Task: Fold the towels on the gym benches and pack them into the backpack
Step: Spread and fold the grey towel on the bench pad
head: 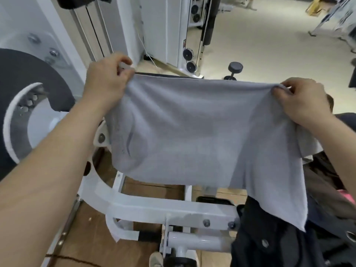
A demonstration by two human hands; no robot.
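Both hands pinch the top corners of the grey towel [192, 128], left hand [107, 81] and right hand [302, 99] well apart, cloth stretched and hanging between them.

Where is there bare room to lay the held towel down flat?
Bare pale floor lies beyond the dumbbell; bare wood floor lies left of the white frame. Crowded at right: the dark backpack sits under the towel.
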